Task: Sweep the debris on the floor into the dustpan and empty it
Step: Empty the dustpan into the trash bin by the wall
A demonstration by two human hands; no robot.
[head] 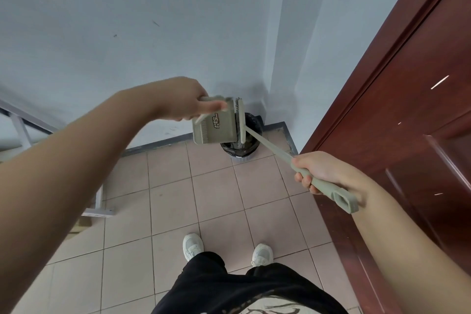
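Note:
My left hand [182,102] grips the handle of a pale green dustpan [214,126], which is tipped up on edge above a small bin lined with a black bag [251,145] in the wall corner. In my right hand [322,169] is the long handle of a matching brush [270,146]. The brush head [240,120] presses against the open side of the dustpan, right over the bin mouth. What lies inside the pan is hidden.
A dark red wooden door [407,109] stands close on the right. White walls meet in the corner behind the bin. A white metal frame [96,211] stands at the left. My feet in white shoes [193,246] rest on the pink floor tiles [216,194].

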